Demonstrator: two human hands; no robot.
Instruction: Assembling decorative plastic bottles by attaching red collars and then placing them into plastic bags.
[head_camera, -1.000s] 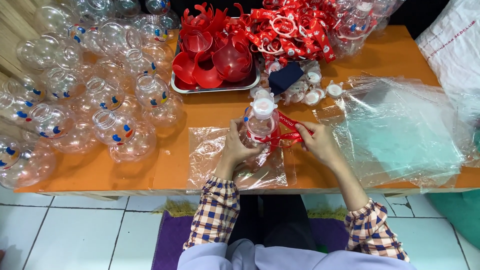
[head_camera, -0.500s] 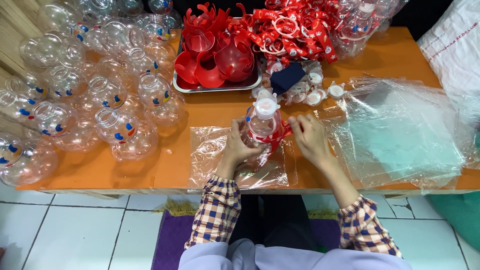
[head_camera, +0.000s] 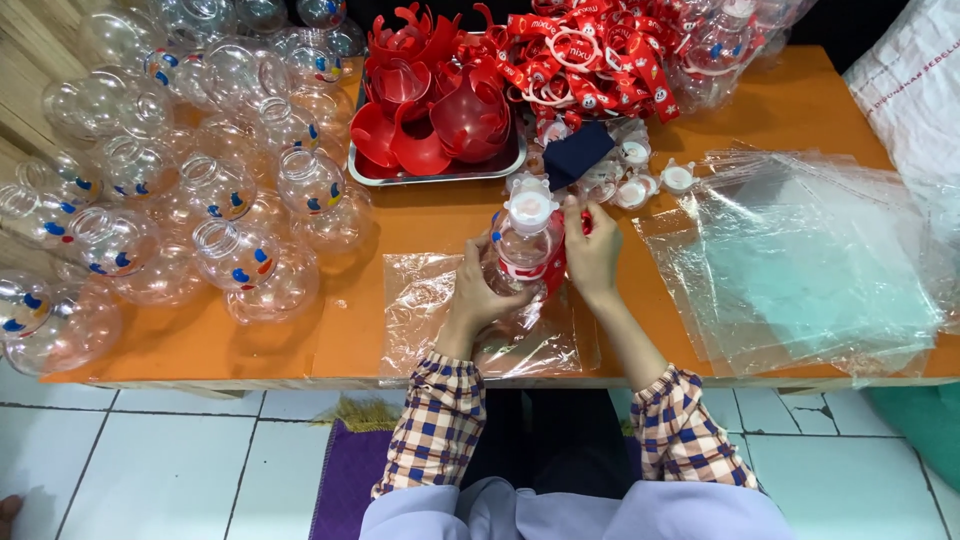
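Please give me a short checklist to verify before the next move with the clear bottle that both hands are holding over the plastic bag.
1. Left hand grips the clear bottle from its side: ok.
2. Right hand is on the red strap at the bottle's other side: ok.
3. White cap sits on top of the bottle: ok; whether it is tight, cannot tell.
4. Strap fully seated around the bottle: cannot tell, the fingers hide it.
5. Plastic bag lies flat on the orange table under the bottle: ok.
6. Bag's opening is ready: cannot tell.
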